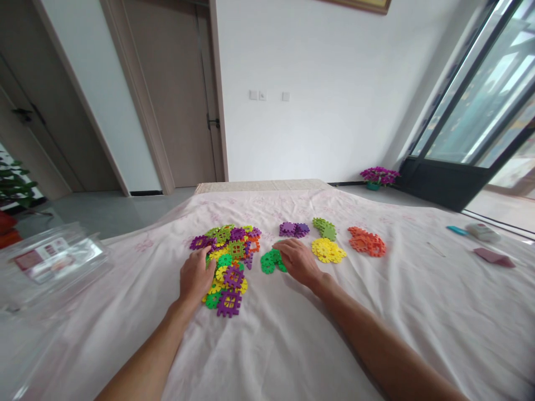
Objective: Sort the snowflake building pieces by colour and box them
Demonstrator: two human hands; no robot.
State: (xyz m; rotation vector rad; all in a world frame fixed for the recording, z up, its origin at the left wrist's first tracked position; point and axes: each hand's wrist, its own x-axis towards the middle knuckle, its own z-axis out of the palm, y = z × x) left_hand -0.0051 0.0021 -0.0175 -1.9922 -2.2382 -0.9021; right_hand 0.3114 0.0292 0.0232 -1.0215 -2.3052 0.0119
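My left hand (195, 278) lies along the left edge of a mixed pile of plastic building pieces, thumb and forefinger apart and touching it. In that pile are purple square frames (229, 303), yellow discs (215, 287), green discs (213, 299) and olive squares (237, 250). My right hand (300, 262) reaches over a small group of green flower-shaped discs (268, 262), its fingers stretched out and covering the group's right side. The undersides of its fingers are hidden. Past it lie a purple group (288, 229), a yellow group (328, 251), an olive-green group (325, 227) and an orange group (368, 243).
A clear plastic box (54, 264) stands at the left. Toward the right edge lie a blue item (457, 229), a whitish box-like object (483, 232) and a pink cloth-like piece (494, 257). The tablecloth (267, 345) is wrinkled.
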